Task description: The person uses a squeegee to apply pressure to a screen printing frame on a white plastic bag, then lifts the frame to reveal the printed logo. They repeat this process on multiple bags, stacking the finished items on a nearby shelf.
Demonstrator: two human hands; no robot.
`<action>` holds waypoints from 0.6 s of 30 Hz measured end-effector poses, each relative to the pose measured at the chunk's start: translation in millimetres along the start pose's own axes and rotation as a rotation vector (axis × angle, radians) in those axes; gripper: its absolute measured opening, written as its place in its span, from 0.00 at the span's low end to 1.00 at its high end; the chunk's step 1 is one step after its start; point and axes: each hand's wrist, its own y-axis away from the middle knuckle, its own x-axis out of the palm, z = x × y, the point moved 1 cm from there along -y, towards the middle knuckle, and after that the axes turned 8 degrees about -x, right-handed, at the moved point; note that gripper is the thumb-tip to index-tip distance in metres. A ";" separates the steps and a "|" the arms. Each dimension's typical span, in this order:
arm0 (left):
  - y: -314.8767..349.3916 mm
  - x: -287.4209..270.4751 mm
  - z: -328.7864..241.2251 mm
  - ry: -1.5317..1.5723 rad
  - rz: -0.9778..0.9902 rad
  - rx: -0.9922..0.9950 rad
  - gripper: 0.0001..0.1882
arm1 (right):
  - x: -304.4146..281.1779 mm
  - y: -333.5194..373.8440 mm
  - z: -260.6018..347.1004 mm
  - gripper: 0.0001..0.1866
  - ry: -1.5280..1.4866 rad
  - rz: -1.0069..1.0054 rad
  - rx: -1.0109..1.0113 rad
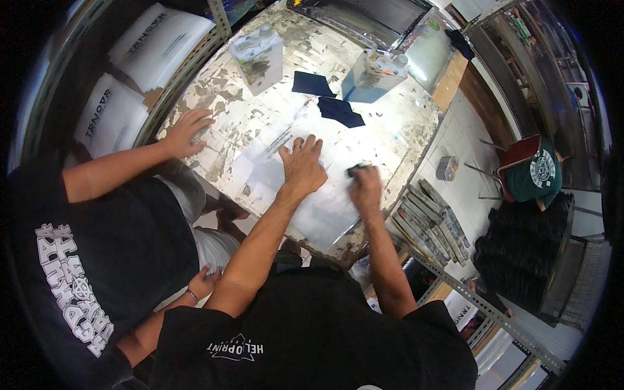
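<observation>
A whitish plastic sheet or bag (260, 153) with small dark print lies on the worn, paint-flaked table (214, 97). My left hand (304, 168) presses on it, fingers spread and palm down, holding nothing. To its right, my right hand (366, 192) is closed around a small dark wad, which looks like a cloth (356, 170); it rests at the sheet's right side, slightly blurred. Beyond my hands are two navy cloth pieces, one squarish (312, 83) and one crumpled (341, 112).
Two translucent jugs, one on the left (258, 62) and one with bluish liquid (376, 78), stand farther back. A co-worker's hand (187, 133) leans on the table's left edge. Framed screens (370, 19) lie at the back. Grimy slats (429, 224) and a chair (523, 169) are right.
</observation>
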 end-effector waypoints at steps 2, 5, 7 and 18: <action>0.9 0.1 2.4 0.005 -0.002 0.014 0.36 | -8.6 -15.4 -3.2 0.16 0.116 -0.025 0.107; -0.4 1.3 2.4 -0.022 0.021 0.009 0.36 | 12.2 -25.5 11.4 0.14 -0.043 0.013 -0.064; 1.8 3.5 3.6 -0.017 -0.034 0.034 0.36 | 21.1 -30.6 22.2 0.15 -0.034 0.169 -0.136; 2.0 -1.3 -5.7 -0.036 0.026 -0.017 0.39 | 13.6 -32.5 5.0 0.15 -0.035 0.179 -0.059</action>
